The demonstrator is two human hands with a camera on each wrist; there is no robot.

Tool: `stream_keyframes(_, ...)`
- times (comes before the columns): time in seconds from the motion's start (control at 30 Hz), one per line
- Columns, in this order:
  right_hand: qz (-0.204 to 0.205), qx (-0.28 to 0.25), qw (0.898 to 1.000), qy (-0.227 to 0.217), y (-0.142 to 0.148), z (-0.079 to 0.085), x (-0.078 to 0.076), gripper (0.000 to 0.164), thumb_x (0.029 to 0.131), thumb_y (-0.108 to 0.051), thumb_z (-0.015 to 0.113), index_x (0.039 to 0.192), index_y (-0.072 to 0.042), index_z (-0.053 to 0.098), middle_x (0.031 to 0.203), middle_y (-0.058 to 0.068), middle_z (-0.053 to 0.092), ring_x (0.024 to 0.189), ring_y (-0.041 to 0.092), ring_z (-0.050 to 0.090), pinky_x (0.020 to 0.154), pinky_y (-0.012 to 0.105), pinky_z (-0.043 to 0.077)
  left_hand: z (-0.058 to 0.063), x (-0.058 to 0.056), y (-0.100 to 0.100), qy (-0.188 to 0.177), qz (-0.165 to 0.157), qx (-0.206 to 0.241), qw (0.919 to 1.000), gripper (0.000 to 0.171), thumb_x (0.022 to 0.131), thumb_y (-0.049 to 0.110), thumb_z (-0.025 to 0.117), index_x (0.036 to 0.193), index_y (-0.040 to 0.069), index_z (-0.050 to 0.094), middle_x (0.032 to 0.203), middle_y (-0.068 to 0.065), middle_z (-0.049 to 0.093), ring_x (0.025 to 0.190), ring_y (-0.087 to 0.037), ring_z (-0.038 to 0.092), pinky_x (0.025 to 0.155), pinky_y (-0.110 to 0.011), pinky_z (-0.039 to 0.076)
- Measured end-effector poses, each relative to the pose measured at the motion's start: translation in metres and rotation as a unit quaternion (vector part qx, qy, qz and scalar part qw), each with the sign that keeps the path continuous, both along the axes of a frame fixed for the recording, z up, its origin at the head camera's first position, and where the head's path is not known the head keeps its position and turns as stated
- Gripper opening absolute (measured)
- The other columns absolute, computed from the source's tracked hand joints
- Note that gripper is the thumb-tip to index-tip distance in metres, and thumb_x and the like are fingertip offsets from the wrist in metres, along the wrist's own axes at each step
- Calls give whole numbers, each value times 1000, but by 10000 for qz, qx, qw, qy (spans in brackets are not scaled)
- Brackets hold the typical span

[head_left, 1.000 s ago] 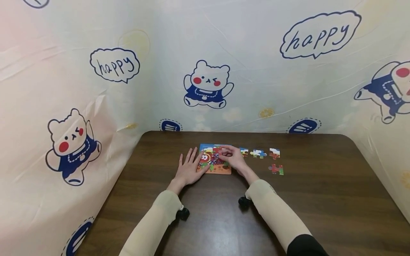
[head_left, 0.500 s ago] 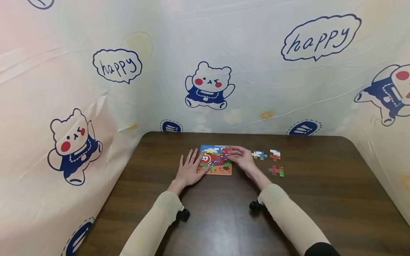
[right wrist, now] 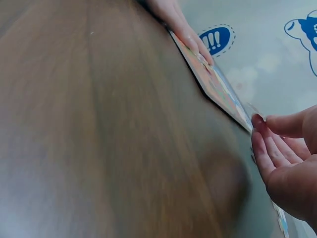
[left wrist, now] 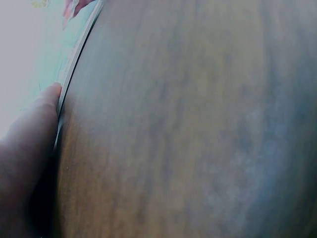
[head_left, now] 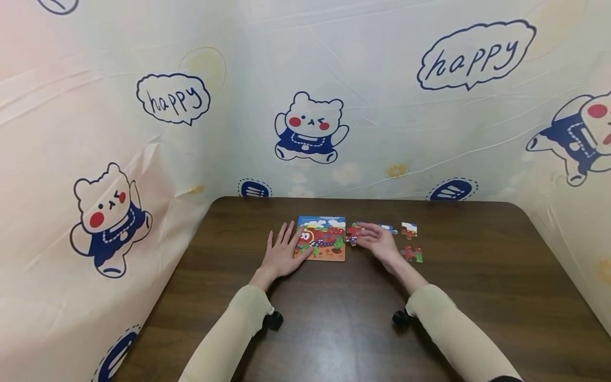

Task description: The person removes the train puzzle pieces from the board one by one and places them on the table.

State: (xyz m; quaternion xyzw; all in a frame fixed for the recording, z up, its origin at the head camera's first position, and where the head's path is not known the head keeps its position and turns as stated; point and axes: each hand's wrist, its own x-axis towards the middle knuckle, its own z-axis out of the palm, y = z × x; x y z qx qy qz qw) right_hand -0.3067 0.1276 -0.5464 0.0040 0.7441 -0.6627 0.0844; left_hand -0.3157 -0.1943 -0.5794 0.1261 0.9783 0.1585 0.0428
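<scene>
A picture puzzle board (head_left: 329, 254) with a red cartoon scene and a blue sky lies on the table. My left hand (head_left: 282, 255) rests flat on its left side, fingers spread. Just past the board's right edge is a red jigsaw piece (head_left: 352, 233), between the thumb and fingertips of my right hand (head_left: 380, 245). In the right wrist view the right hand's (right wrist: 290, 148) thumb meets the fingers; the piece barely shows there. Part of a blue jigsaw piece (head_left: 389, 229) peeks out behind the right hand.
Farther right lie a red-and-white jigsaw piece (head_left: 409, 229) and, nearer me, a red-and-green one (head_left: 412, 254). The brown wooden table (head_left: 315, 329) ends at the back against a printed cloth (head_left: 372, 132), which also hangs along the left and right.
My right hand has moved right, off the board, with the red jigsaw piece, uncovering the board's right part. My left hand has stayed in place.
</scene>
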Motion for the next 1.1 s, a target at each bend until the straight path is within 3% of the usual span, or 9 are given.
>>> stream_keyframes(0.17,133,-127,9998,26,23,3,13,53,106,4,67,158,7,53,147,34,65,104,0,75,92,15,61,2,-1,1,-40,14,-95,9999,89,106,76,44,178,31,17,188,-6,6,176,-32,0,138,-68,-6)
stream_keyframes(0.23,178,-161,9997,89,30,4,17,53,105,5,67,157,9,53,145,35,66,99,-5,75,91,14,61,-1,-4,-1,-18,10,-96,10000,91,105,78,43,178,32,16,188,-4,5,176,-31,-1,138,-68,-7)
stream_keyframes(0.5,269,-359,9989,111,50,8,29,56,104,5,68,157,13,50,144,32,69,101,-7,76,92,13,61,-4,-8,-3,-19,-5,-50,10000,91,105,79,43,178,33,15,188,-4,5,176,-31,-2,138,-68,-8)
stream_keyframes(0.83,222,249,9992,216,65,10,33,55,103,8,69,154,15,51,147,40,63,98,-7,74,88,12,60,-4,-6,-3,-35,-2,-57,10000,90,105,78,42,178,32,17,188,-5,6,176,-32,0,138,-68,-6)
stream_keyframes(1.1,310,115,9994,62,72,9,35,56,103,8,68,156,16,50,148,39,63,98,-6,74,88,15,62,3,1,1,67,-5,20,10000,89,106,73,47,178,27,23,188,-9,12,176,-35,6,138,-70,-3)
